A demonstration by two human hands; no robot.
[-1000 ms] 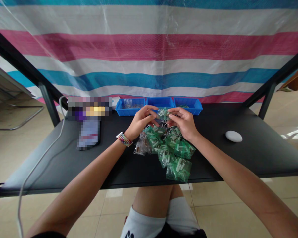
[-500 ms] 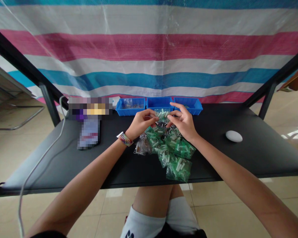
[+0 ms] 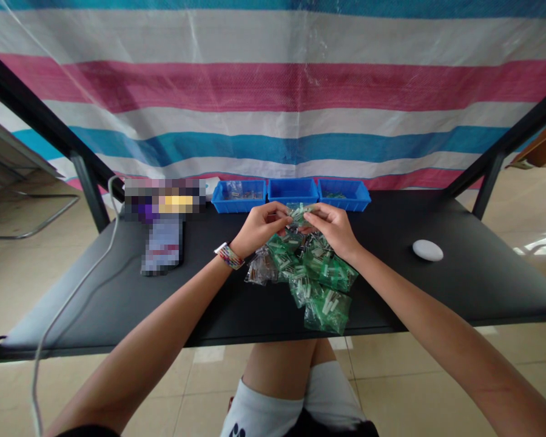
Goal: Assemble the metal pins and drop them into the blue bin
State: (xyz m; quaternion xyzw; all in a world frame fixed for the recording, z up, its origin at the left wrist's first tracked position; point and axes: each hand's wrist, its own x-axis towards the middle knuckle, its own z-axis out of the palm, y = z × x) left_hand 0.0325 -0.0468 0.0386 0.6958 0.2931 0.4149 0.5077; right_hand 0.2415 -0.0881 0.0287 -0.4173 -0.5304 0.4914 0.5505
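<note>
Between my two hands is a small green-tinted clear plastic bag (image 3: pixel 297 212) with thin white pieces inside. My left hand (image 3: pixel 262 223) pinches its left side, thumb against fingers. On the bag's right side my right hand (image 3: pixel 334 226) is closed in a pinch too. Just below lies a heap of similar green plastic bags (image 3: pixel 327 270) holding white and metallic pieces. At the heap's left edge rests a clear bag (image 3: pixel 261 269) with brownish pieces. What exactly the small pieces are is too small to tell.
Behind my hands stand a left blue bin (image 3: pixel 222 206) with clear bags, a middle blue bin (image 3: pixel 292 188) and a right blue bin (image 3: pixel 357 203) holding some greenish items. A white mouse (image 3: pixel 428 250) lies right; a pale cable (image 3: pixel 73 291) and blurred items (image 3: pixel 164 243) are left.
The fingers of my right hand, spread and raised before, have closed onto the right side of the small green bag. My left hand stays almost in place.
</note>
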